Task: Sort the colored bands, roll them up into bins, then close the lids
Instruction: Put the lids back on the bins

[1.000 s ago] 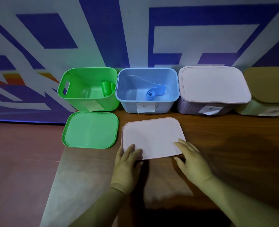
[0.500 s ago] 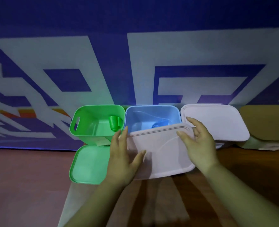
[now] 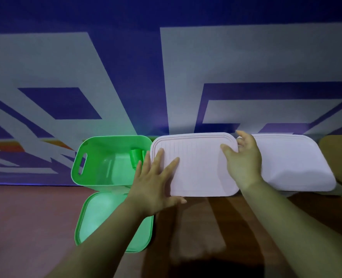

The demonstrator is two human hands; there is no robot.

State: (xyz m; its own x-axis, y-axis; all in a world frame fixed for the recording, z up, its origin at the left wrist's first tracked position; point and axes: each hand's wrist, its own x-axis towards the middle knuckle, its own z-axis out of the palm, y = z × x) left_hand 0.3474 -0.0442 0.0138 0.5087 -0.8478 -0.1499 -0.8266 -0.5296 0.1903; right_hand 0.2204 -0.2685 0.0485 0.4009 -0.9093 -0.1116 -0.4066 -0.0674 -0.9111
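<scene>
Pressing down on the pale pink lid (image 3: 202,169), both hands were seating it on a bin that it hid completely, so any band inside was out of sight.

Nearest, in front of this lid, lay bare wooden tabletop (image 3: 286,213). In front and to its left the green lid (image 3: 114,219) rested flat on the table, probably parked there for its own bin.

The left hand (image 3: 156,181) lay on the pink lid's left edge, fingers straight and spread, with the thumb under the front rim to steady it. The right hand (image 3: 244,159) covered the lid's far right corner, thumb on top and fingers stretched past the edge. They seemed loose, not clenched, though blur made that hard to confirm.

Touching the lid's left side stood the open green bin (image 3: 105,143), with a rolled green band (image 3: 136,157) upright against its right wall. It was sorted but not yet covered.

Just right of the lid sat a second pale lid (image 3: 298,163), already shut on its bin, and beyond that a tan lid (image 3: 340,157) at the frame's edge.

Behind the lid hung a blue-and-white banner (image 3: 186,77). Its blocky shapes gave no readable word, and no bin label showed.
</scene>
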